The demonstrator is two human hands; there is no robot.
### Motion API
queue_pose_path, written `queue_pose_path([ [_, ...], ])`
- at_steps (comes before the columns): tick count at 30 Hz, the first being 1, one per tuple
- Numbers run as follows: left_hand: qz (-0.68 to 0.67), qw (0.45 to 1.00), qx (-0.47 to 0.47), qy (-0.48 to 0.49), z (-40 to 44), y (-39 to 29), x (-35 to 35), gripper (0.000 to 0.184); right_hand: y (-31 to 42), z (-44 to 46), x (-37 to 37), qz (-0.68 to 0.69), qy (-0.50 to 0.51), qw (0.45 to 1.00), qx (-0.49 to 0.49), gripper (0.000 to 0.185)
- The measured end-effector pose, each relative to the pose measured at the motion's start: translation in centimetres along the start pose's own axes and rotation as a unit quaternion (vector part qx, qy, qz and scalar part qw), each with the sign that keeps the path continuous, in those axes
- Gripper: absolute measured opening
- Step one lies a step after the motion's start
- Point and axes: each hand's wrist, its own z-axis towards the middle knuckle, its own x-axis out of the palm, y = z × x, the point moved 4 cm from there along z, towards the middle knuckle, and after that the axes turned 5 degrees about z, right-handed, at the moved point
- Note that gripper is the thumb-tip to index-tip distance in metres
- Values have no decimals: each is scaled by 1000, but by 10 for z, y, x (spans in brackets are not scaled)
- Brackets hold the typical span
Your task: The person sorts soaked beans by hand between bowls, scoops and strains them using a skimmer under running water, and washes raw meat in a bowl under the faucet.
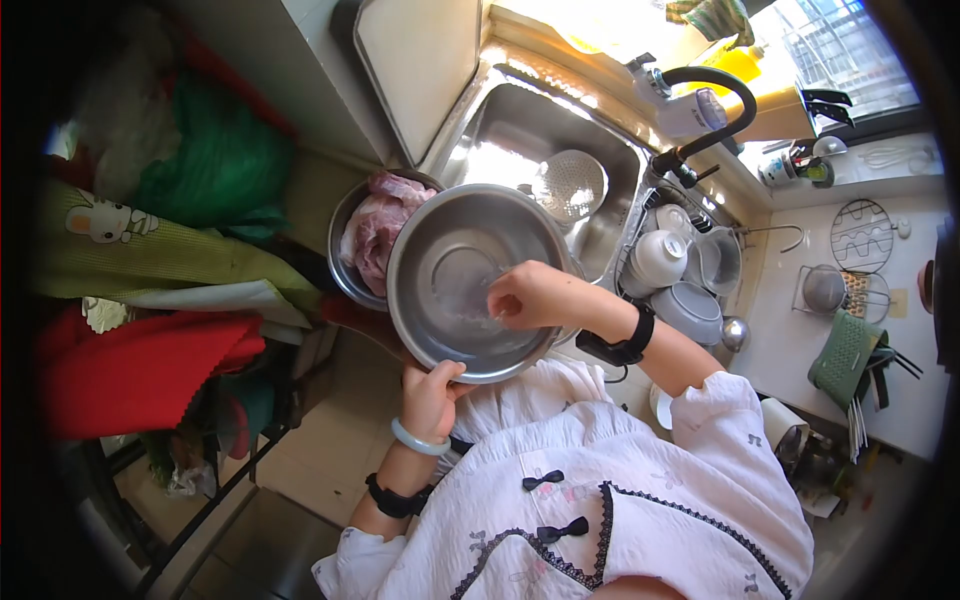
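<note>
My left hand [432, 400] grips the near rim of a wide stainless steel bowl [450, 225], thumb over the edge, and the bowl is held up in front of my body. Inside the bowl my right hand [528, 297] has its fingers curled together close to the bottom. Whatever is in those fingers, if anything, is too small to make out; a few pale bits show by the fingertips. Behind the bowl, partly hidden by it, a second metal bowl [342, 240] holds a large piece of raw pink meat [382, 225].
A steel sink [505, 120] with a perforated strainer [570, 187] in it lies beyond the bowl. A black faucet [745, 100] arches over its right side. A dish rack with white bowls [660, 258] stands at right. Red cloth [150, 365] and bags hang at left.
</note>
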Motion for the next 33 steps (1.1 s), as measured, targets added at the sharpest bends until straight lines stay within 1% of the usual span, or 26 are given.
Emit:
queue_pose_path([
  [1,0,1000,-1,1,0,0,0,46,0,-4,-5,0,-1,1000,1,14],
  [4,-2,1000,4,-3,0,-2,0,45,1,-15,-20,30,-50,998,-22,13],
  [5,-2,1000,8,-3,0,-3,-1,43,1,-18,-22,31,-49,998,-22,13],
  [7,0,1000,10,0,0,-3,0,41,0,-24,-29,-80,-73,994,2,14],
  [8,-1,1000,14,0,0,-5,1,42,3,-29,-33,-80,-74,994,2,14],
  [10,-3,1000,17,-1,-1,-5,0,42,11,-41,-45,4,-98,995,14,14],
  [11,-3,1000,14,-1,0,-3,-3,42,15,-47,-50,4,-97,995,14,14],
  [13,-3,1000,12,-2,1,-3,-4,42,17,-61,-63,42,-146,988,25,14],
  [14,-2,1000,17,-8,0,-6,-3,43,13,-69,-67,65,-185,980,29,12],
  [15,-1,1000,22,-15,0,-8,-3,44,11,-76,-70,67,-186,980,29,12],
  [17,-1,1000,24,-12,0,-11,-3,45,5,-90,-77,29,-205,976,70,11],
  [21,5,999,34,-16,2,-21,1,49,-32,-98,-52,83,-204,971,94,14],
  [22,13,999,34,-13,3,-24,3,49,-40,-95,-42,87,-194,975,64,17],
  [23,13,999,36,-14,4,-27,5,49,-49,-92,-30,99,-156,978,95,19],
  [25,24,999,40,-11,9,-35,10,50,-67,-88,-16,48,-144,984,91,18],
  [26,25,999,34,-9,12,-39,12,50,-72,-89,-15,54,-153,983,88,18],
  [28,38,999,26,-3,21,-45,14,52,-79,-92,-22,53,-226,970,77,17],
  [33,87,995,50,1,50,-73,47,54,-97,-103,-44,93,-306,946,57,15],
])
